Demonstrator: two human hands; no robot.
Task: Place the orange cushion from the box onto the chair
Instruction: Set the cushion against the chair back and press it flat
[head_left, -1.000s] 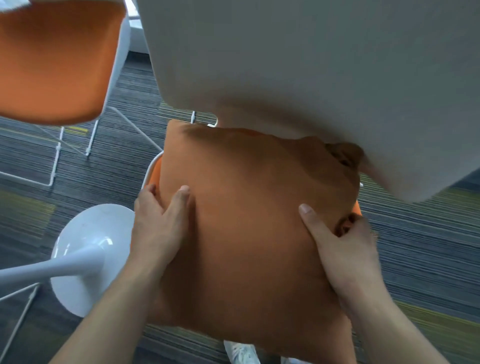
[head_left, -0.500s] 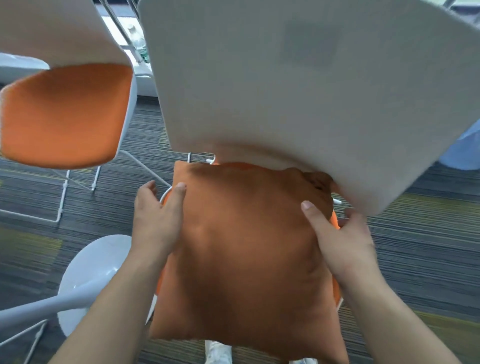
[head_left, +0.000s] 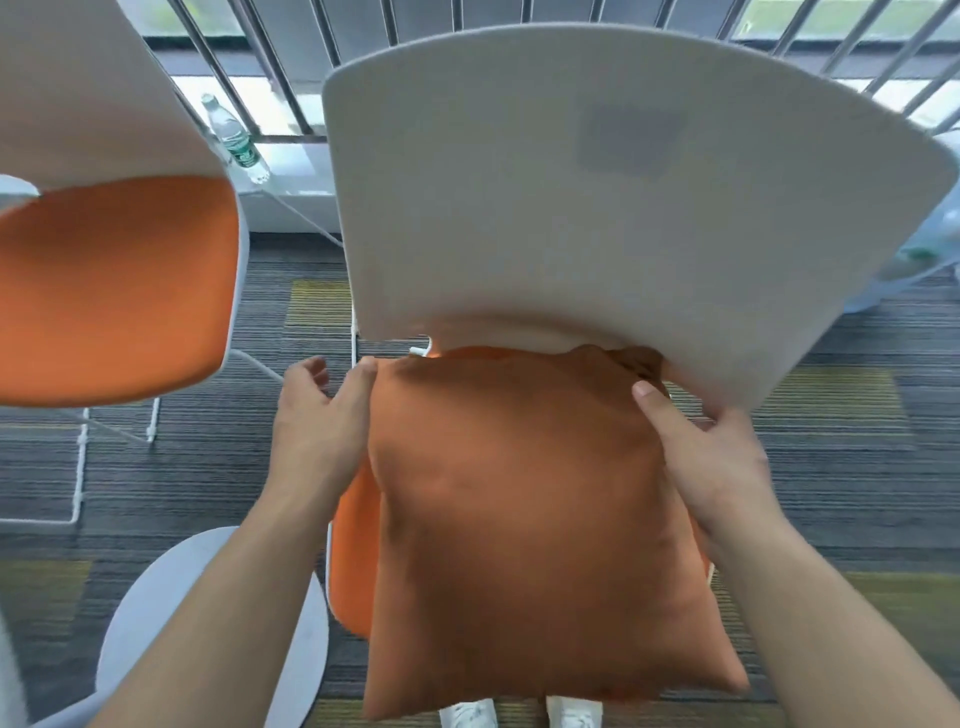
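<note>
The orange cushion (head_left: 524, 519) — a soft, square pillow with a matte, slightly creased cover — lies on the chair (head_left: 597, 218) seat between the two hands, its far edge tucked against the smooth, curved pale backrest. The left hand (head_left: 317, 421) is spread, its grip loose, thumb just touching the near-left corner. The right hand (head_left: 711, 462) has its grip partly closed on the cushion's right edge — thumb on top, fingers underneath. Left of it stands a second chair (head_left: 114, 280) with an orange seat.
</note>
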